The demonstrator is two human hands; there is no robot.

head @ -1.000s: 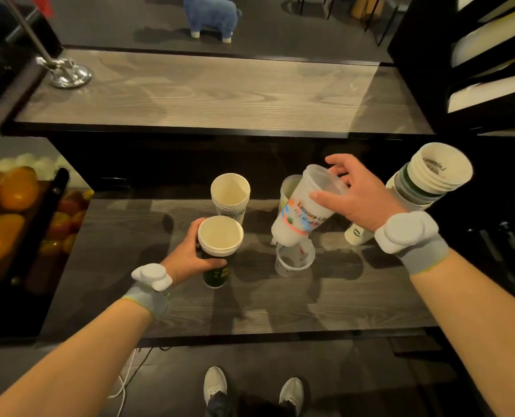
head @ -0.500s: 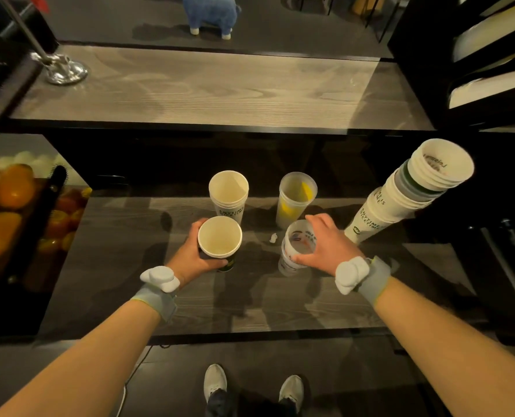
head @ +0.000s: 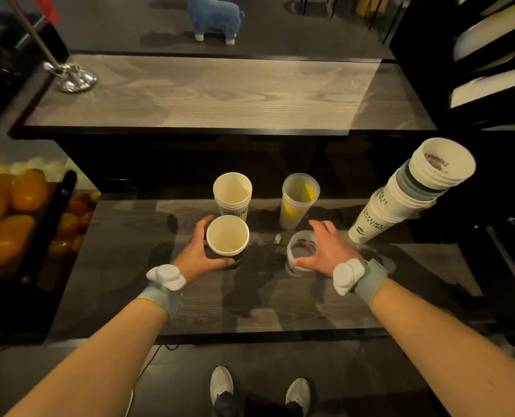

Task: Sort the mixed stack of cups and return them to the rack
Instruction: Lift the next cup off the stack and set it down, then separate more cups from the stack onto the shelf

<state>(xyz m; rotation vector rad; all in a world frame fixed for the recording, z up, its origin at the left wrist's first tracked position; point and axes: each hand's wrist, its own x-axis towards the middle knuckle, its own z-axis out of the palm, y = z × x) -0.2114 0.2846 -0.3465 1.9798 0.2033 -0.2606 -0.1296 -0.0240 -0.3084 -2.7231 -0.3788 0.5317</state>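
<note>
My left hand point(head: 193, 254) grips a dark paper cup point(head: 227, 240) that stands on the lower wooden shelf point(head: 129, 284). Behind it stands a white paper cup stack point(head: 232, 195). My right hand point(head: 324, 250) hovers spread open just right of a clear printed plastic cup stack point(head: 300, 254), thumb near its front rim, not holding it. A frosted plastic cup with yellow print point(head: 299, 203) stands behind that. At the right a tall mixed stack of cups point(head: 406, 191) leans to the right.
An upper wooden counter point(head: 208, 94) runs across the back with a chrome stand base point(head: 72, 78) at its left. A crate of oranges point(head: 6, 212) sits at the left. A small white scrap point(head: 277, 238) lies between the cups. Dark rack shelves point(head: 491, 70) rise at the right.
My right hand set the clear printed cup down into the clear cup on the shelf, then let go and opened. My left hand stayed on the dark paper cup.
</note>
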